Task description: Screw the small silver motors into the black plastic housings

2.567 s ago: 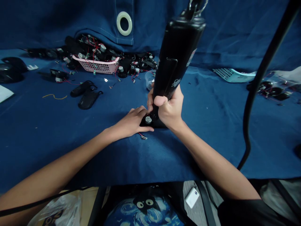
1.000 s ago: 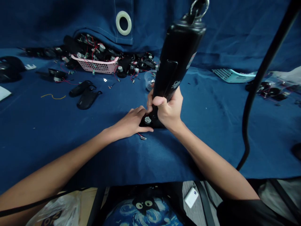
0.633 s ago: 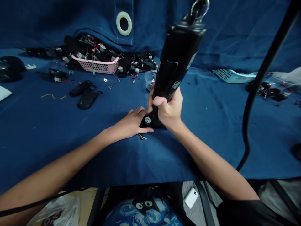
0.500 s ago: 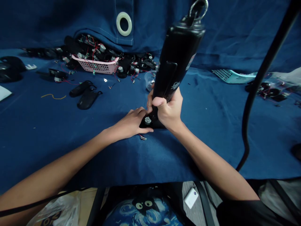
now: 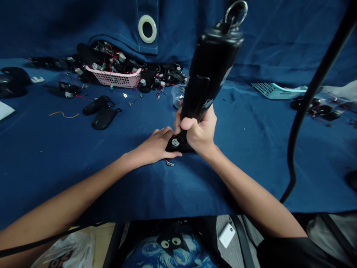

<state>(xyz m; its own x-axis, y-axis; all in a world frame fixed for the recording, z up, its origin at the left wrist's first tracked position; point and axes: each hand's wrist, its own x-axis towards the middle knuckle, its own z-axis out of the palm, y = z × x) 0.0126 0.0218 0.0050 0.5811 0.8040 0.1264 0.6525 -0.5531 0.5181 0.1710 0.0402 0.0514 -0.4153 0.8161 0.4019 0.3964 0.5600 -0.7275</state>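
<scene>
My right hand [image 5: 201,130] is wrapped round a black electric screwdriver [image 5: 210,70], held nearly upright with a metal ring at its top end. Its lower tip is hidden behind my fingers. Beneath it, a black plastic housing [image 5: 185,146] with a small round silver motor [image 5: 175,142] lies on the blue cloth. My left hand [image 5: 160,145] grips the left end of this housing, thumb on the near side and fingers on the far side. A small circuit board [image 5: 169,163] on a red wire pokes out near my left thumb.
Behind the work stand a pink basket [image 5: 115,79] heaped with wired motor parts and a clear tub [image 5: 178,95]. Two black shells [image 5: 102,113] lie left. A teal basket [image 5: 279,91] sits at the right back; a thick black cable [image 5: 295,130] hangs on the right.
Almost nothing differs. The screwdriver's top end has shifted very slightly; both hands and the housing stay in place.
</scene>
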